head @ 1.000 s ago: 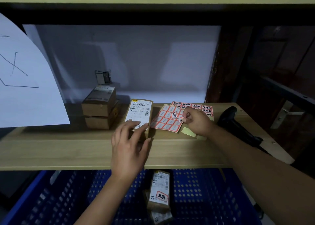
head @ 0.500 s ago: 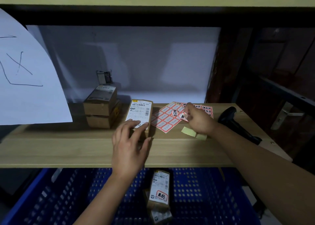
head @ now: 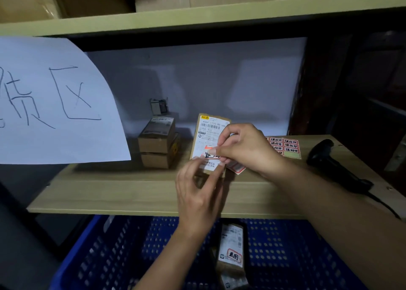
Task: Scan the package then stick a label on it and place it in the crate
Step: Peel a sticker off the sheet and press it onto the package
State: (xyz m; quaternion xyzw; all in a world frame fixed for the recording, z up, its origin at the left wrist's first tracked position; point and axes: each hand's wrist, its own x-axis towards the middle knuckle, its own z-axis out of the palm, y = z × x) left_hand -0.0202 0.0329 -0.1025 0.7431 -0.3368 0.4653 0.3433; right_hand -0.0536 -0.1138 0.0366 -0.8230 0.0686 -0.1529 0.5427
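A red-bordered label [head: 211, 155] is pinched onto the package [head: 209, 136] by the right hand [head: 246, 149], while the package's 6 o'clock end is gripped by the left hand [head: 197, 193].

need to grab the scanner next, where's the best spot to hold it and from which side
Take the black scanner by its long handle, coming from above and the right with the right hand. It lies flat on the shelf, head toward the back and handle toward the front edge, with its cable trailing off that end. Nothing lies against it, so fingers could probably wrap it.
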